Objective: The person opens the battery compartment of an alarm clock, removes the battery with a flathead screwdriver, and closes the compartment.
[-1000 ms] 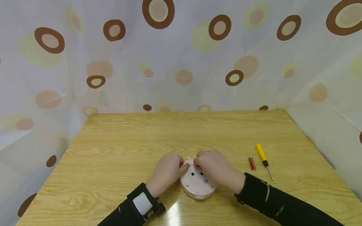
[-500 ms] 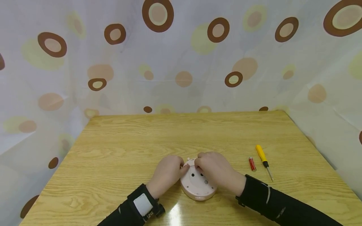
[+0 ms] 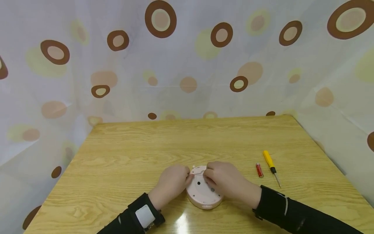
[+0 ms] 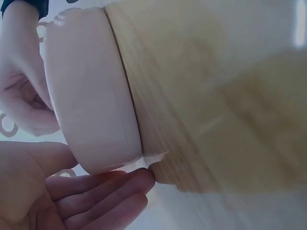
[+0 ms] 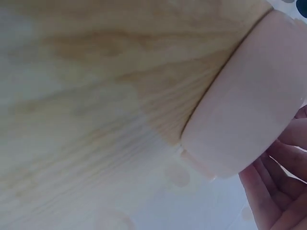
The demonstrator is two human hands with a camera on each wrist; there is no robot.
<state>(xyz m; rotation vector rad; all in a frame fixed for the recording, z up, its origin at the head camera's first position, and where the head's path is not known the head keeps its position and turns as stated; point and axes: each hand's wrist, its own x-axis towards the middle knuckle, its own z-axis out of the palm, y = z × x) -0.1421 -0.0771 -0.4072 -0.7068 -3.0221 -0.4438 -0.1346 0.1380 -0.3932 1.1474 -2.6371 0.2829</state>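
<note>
A round, pale pink plastic device [image 3: 203, 198] lies on the wooden table, with small dark holes and a speaker grille on its upward face. Its smooth curved side [image 4: 93, 96] shows in the left wrist view. My left hand [image 3: 172, 180] grips the left edge, thumb on top and fingers against the side. Over the upper right of the face, my right hand [image 3: 225, 178] has its fingers curled down; its fingertips are hidden in the head view, and whether they pinch anything cannot be told. A shallow recess shows near the device's far edge, beside those fingers.
To the right lie a red battery [image 3: 259, 170] and a screwdriver [image 3: 269, 162] with a yellow and black handle, side by side. The wooden table [image 3: 131, 146] ends at a patterned curtain [image 3: 175, 58] behind and at both sides.
My right hand has shifted slightly right and nearer the body, showing more of the recess and covering one dark hole. My left hand keeps its place on the device. The head view tilts slightly.
</note>
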